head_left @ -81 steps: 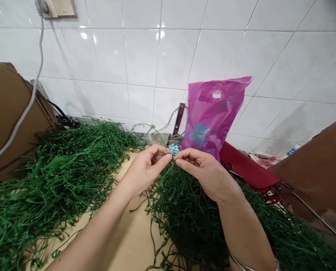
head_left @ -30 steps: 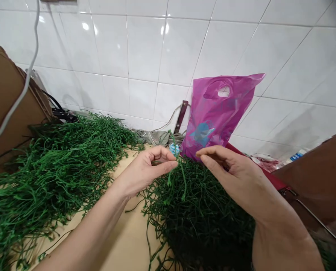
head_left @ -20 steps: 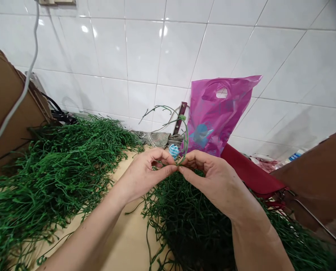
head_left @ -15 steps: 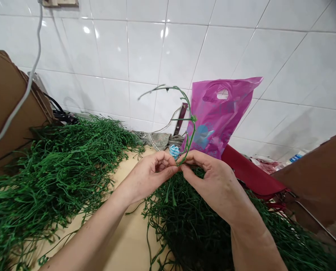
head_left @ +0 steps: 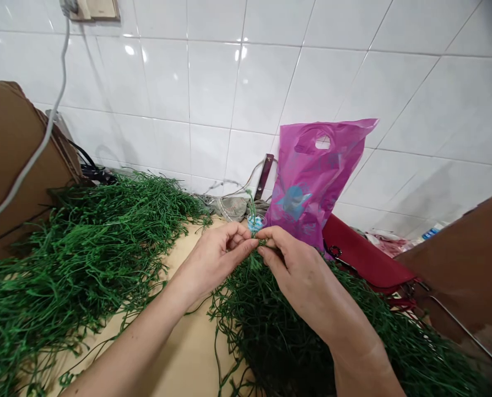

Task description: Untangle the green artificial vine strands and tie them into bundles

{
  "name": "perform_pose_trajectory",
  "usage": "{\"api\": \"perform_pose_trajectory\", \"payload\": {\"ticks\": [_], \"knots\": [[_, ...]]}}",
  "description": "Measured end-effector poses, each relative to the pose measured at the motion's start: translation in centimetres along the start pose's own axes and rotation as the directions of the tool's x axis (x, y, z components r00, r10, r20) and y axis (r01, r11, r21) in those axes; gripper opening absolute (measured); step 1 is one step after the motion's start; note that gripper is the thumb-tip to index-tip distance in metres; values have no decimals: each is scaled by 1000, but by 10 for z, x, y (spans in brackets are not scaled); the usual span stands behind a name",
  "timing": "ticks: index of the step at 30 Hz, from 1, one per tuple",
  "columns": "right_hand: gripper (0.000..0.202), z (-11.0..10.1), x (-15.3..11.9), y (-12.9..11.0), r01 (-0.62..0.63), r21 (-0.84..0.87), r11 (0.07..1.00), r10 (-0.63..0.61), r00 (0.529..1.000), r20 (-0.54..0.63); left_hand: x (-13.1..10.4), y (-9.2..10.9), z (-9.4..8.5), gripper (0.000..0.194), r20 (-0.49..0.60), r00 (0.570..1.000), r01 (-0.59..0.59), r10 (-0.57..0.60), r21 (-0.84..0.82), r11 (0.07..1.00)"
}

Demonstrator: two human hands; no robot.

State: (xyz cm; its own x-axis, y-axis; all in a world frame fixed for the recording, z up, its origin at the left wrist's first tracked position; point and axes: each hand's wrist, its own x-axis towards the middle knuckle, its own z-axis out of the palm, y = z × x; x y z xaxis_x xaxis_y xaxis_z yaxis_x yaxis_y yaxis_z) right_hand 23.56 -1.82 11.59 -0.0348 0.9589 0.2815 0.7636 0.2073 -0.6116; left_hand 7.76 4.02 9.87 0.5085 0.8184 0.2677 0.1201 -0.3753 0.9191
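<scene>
While the left hand [head_left: 223,251] pinched a stem [head_left: 252,208] between thumb and forefinger, the right hand [head_left: 289,259] gripped it too, its thumb and finger closed at nearly the same spot. Above that pinch the stem poked up in front of a blue bundle [head_left: 257,222]. On the table [head_left: 183,353] lay 2 green tangles: the left pile [head_left: 88,242], and the right pile [head_left: 282,331] under the hands. Behind, a purple bag [head_left: 315,176] stood near the wall [head_left: 212,82], beside a red bag [head_left: 365,259].

Left hand [head_left: 215,251] and right hand [head_left: 299,267] pinch a green stem [head_left: 252,208] near 2 tangled green heaps [head_left: 92,242].
</scene>
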Motion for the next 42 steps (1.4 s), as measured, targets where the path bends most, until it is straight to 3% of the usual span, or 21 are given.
{"api": "perform_pose_trajectory", "payload": {"ticks": [3,6,8,11,13,15,17,20,22,24,27,30,35,39,42], "knots": [[22,0,-1,-2,26,-114,993,-25,1000,8,2,1,-3,19,-5,998,-56,56,67,996],[29,-10,0,0,130,44,991,-134,985,109,4,0,-7,17,90,993,-43,70,-276,960],[26,-18,2,6,187,235,954,-233,954,187,3,-2,-5,18,205,976,57,68,-549,834],[27,-22,2,20,223,466,856,-366,898,243,-2,-4,2,24,320,945,204,74,-749,630],[35,-21,2,27,239,627,741,-466,856,224,-5,-5,5,26,314,945,216,94,-813,540],[41,-23,1,30,235,719,654,-516,834,197,-4,-5,4,28,266,959,184,92,-838,514],[41,-29,-1,30,199,628,752,-434,867,245,-1,-5,1,28,201,979,142,39,-803,578],[35,-45,-7,31,67,176,982,-119,945,305,5,-4,-3,23,27,999,39,-29,-607,794],[31,-52,-12,34,13,-86,996,4,982,189,5,-1,-3,19,-117,993,-46,-1,-402,914],[30,-54,-15,33,-13,-205,979,18,1000,22,3,3,0,17,-227,973,-94,51,-187,978],[36,-46,-14,17,-10,-128,992,-7,992,-127,-4,9,3,16,-307,944,-103,122,77,992],[41,-30,-8,-7,28,83,996,-22,998,-65,-7,13,3,14,-311,933,-124,184,202,971],[22,-9,3,-13,9,366,930,-62,989,133,-6,13,1,10,-252,944,-177,214,161,971],[22,-4,8,1,-51,461,886,-18,989,144,-4,9,0,11,-210,963,-166,168,28,986],[27,-5,9,4,-50,469,882,-22,989,145,-3,9,-2,14,-194,964,-179,184,39,983]]}}
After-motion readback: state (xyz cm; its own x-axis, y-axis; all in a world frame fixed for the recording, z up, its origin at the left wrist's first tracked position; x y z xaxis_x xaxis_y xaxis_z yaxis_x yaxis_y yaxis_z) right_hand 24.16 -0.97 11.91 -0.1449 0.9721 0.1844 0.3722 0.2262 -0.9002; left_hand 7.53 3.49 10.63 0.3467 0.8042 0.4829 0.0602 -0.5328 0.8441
